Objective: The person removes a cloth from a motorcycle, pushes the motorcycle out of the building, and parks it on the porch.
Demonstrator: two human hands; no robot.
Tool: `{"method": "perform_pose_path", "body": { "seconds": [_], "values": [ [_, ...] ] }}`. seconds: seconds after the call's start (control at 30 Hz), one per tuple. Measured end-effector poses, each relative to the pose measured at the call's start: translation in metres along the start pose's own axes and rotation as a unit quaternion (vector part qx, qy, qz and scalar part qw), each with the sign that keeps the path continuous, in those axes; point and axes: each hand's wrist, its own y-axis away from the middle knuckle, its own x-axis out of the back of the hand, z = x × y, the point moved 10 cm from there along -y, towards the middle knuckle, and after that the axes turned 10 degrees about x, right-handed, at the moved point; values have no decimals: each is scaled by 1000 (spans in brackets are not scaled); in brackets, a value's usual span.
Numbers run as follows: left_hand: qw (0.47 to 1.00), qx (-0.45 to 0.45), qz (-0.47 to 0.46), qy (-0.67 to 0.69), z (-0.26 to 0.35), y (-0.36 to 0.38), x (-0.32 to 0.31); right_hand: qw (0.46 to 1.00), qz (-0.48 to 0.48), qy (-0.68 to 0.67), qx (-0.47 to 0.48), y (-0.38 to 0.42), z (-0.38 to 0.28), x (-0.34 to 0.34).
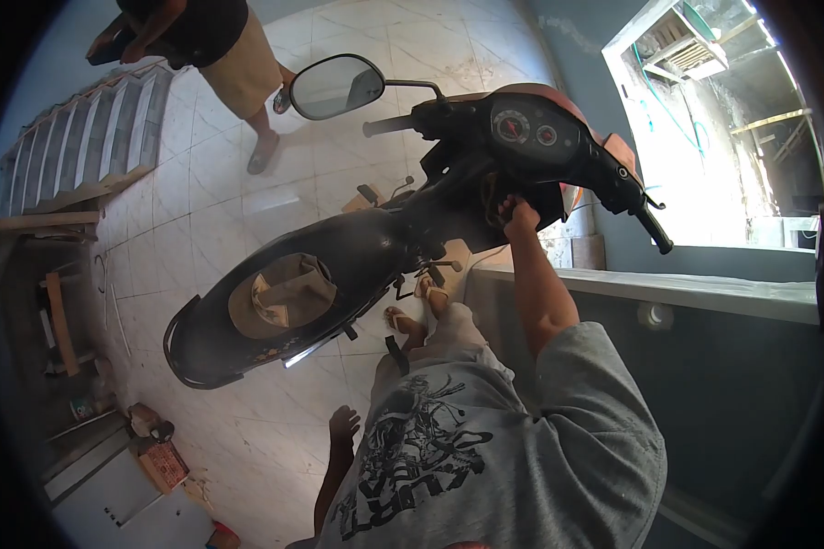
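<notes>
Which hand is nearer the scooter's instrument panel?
Right. The right hand reaches up to the scooter's front body just below the instrument panel. The left hand hangs low beside the person's hip, well behind the seat and touching nothing.

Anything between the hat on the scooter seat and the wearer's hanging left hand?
Head view: below the hat comes the seat's edge, then bare tiled floor down to the left hand. Nothing else lies between.

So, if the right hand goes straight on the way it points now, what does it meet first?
The right hand already seems to touch the motorbike body just below the dashboard; depth is unclear.
</notes>
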Motion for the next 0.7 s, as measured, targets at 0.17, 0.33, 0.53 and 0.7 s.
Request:
{"method": "perform_pose_path", "body": {
  "seconds": [0.17, 0.33, 0.53, 0.7],
  "values": [
    [978, 102, 21, 180, 47, 24, -31, 999, 22, -37, -18, -6, 4, 2],
    [981, 88, 0, 174, 105, 25, -52, 999, 12, -35, -22, -5, 1, 0],
    [983, 85, 36, 158, 115, 18, -42, 995, 25, -90, -41, -17, 5, -9],
    [979, 100, 35, 174, 102, 28, -32, 992, 44, -110, -45, -8, 9, -19]
  ]
}}
